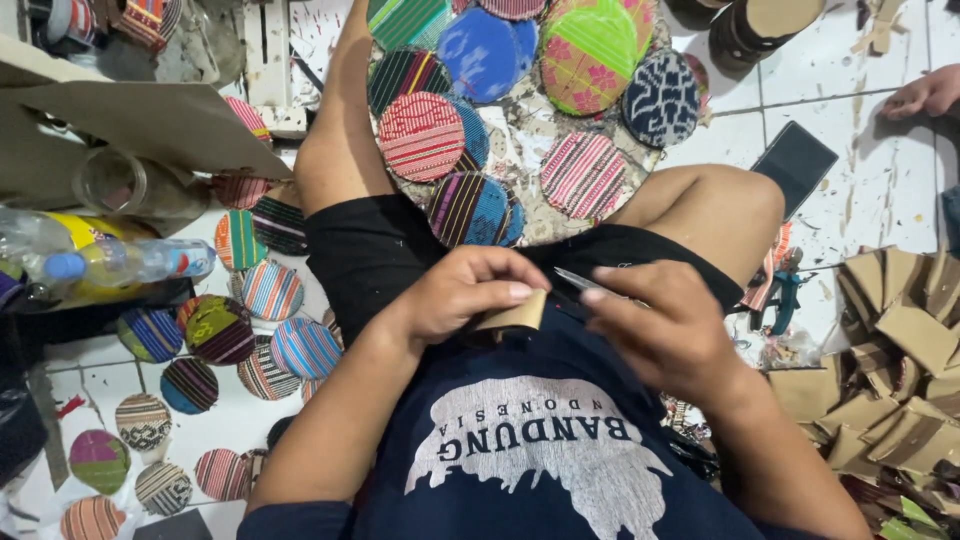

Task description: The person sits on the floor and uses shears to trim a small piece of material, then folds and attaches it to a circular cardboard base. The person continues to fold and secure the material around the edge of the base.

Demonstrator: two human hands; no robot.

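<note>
My left hand [462, 293] grips a small brown cardboard piece [516, 314] over my lap, fingers curled around its top edge. My right hand [668, 325] holds a slim metal blade or scissors [585, 281] whose tip meets the cardboard's right end. Both hands sit close together above my dark shorts and navy printed shirt. Beyond my knees lies a round board [520, 215] covered with colourful woven fabric discs [421, 135].
More fabric-covered discs [272, 291] are scattered on the white tiled floor at left, beside a plastic bottle [120, 262] and a glass jar [128, 184]. Cut cardboard scraps [900, 350] pile at right. A dark phone [795, 162] lies near my right knee. Another person's hand [925, 95] shows at far right.
</note>
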